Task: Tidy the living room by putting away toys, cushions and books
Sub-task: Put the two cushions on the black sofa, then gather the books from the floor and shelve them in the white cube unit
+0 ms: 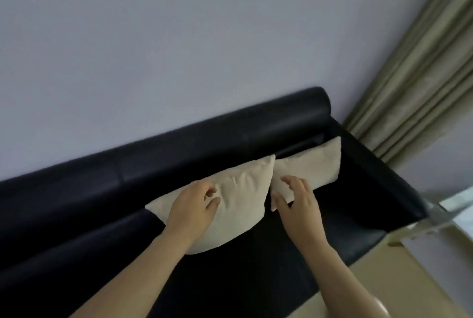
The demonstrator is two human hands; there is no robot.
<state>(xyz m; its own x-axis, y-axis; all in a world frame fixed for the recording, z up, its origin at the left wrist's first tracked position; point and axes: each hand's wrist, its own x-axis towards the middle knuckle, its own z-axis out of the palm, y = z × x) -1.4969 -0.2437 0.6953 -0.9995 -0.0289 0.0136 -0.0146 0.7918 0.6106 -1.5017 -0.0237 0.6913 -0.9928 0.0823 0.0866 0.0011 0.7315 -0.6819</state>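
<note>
- The left hand rests on the face of the nearer cushion. Its fingers are loosely bent and lie on the fabric without gripping it.
- The right hand is at the lower corner of the second cushion, fingers spread and relaxed. Whether the thumb is pinching that corner, I cannot tell.
- Both cream cushions lean side by side on the seat of the dark sofa, nearly touching against its backrest.
- The step in hand looks like the cushions being set in place and straightened.
- The next move probably calls for patting each one upright and square to the backrest, then letting go and turning to the toys and books, none of which show here.
- Beyond are the plain wall and, to the right, a curtain.
</note>
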